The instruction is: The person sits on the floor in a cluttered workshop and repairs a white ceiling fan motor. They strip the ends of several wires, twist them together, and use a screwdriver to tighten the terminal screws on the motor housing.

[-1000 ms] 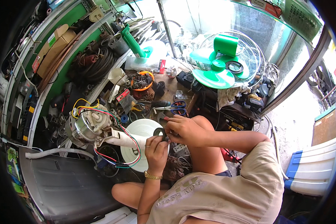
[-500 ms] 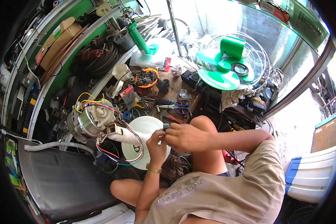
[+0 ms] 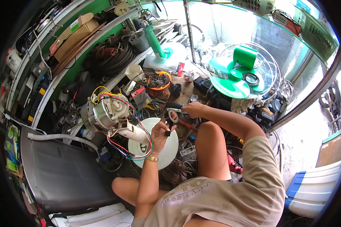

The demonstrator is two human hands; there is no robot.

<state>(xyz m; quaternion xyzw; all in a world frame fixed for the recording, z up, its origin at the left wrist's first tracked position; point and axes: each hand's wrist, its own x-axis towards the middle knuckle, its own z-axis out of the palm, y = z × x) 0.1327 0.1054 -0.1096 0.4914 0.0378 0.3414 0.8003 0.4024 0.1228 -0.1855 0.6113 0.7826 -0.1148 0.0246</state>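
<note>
We are pinching small black part [image 3: 168,130] in left hand [image 3: 161,132], near white disc [image 3: 155,145], right of fan motor [image 3: 106,113]; right hand [image 3: 193,109] closing on tool handle [image 3: 174,106] farther right. Next move likely needing steady alignment.

A silver motor [image 3: 105,113] trails red, yellow, blue, green and black wires [image 3: 134,151] over a white disc [image 3: 166,149], beside green fan parts [image 3: 236,72], an orange-rimmed bowl [image 3: 160,81], khaki shorts [image 3: 235,193], a gold bracelet [image 3: 152,159] and a dark grey seat [image 3: 60,178].
</note>
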